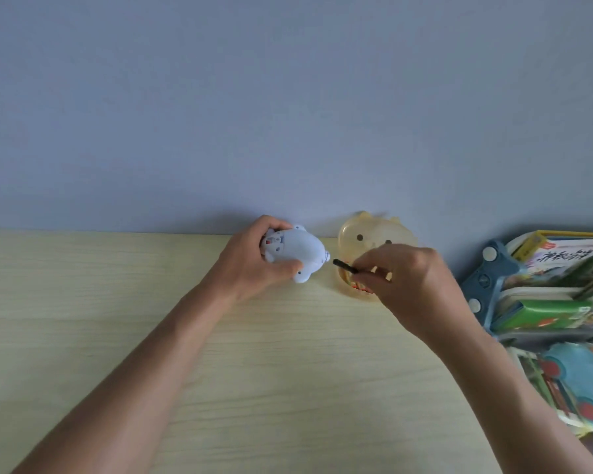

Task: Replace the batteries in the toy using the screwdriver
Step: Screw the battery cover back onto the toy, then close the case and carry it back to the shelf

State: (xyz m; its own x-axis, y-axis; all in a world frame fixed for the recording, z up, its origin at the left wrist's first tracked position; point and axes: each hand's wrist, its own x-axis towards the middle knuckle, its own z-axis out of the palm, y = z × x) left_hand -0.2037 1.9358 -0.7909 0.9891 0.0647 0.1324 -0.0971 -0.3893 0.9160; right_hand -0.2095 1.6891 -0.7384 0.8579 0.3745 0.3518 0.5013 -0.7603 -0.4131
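1. Left hand (254,254) grips the toy (297,253), fingers and thumb curled round it. The toy sits at about 12 o'clock on the tabletop (220,354), near the back edge, tipped so its underside faces up; likely so the battery hatch is reachable.
2. Small red and dark marks show on the toy's upper-left part, next to the fingers; too small to tell if that is the compartment.
3. Right hand (411,278) pinches the screwdriver (345,266), fingers closed narrow on it. The dark tip points toward 9 o'clock, just beside the toy's end, not touching it.
4. Handle end is hidden under the fingers, so the grip further back cannot be told.
5. Yellow tub (363,234) with an animal face stands behind the right hand, at 1 o'clock from the toy; something red-orange lies inside, maybe batteries or tools, unclear.
6. Judgement: the driver is being brought to the toy; the screw is not yet engaged.
7. Rack (486,285) with books at 3 o'clock, well apart.
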